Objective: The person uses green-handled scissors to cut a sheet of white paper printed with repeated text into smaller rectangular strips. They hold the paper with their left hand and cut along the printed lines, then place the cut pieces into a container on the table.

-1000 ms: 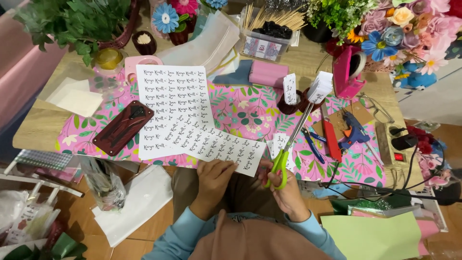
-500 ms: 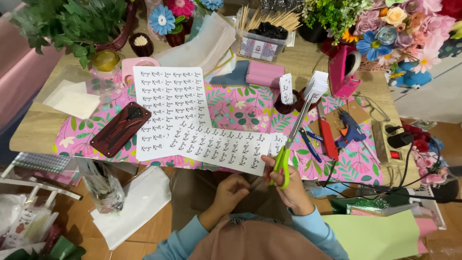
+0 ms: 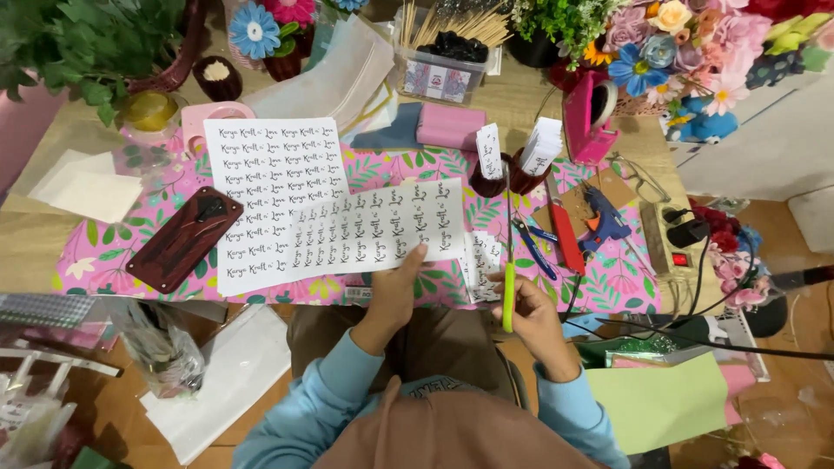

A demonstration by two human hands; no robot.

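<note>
We pinch the thin printed paper sheet (image 3: 378, 227) at its bottom edge with our left hand (image 3: 393, 291), near the tabletop's (image 3: 35, 234) front edge. It looks light and floppy. Our right hand (image 3: 532, 314) grips green-handled scissors (image 3: 508, 278).

A single camera sits on the person's head and looks almost straight down. It faces forward across the tabletop (image 3: 35, 252), whose near edge runs across the middle of the picture and whose far edge lies along the top. The view is close: the person's lap and sleeves fill the bottom, floor showing on both sides.
</note>
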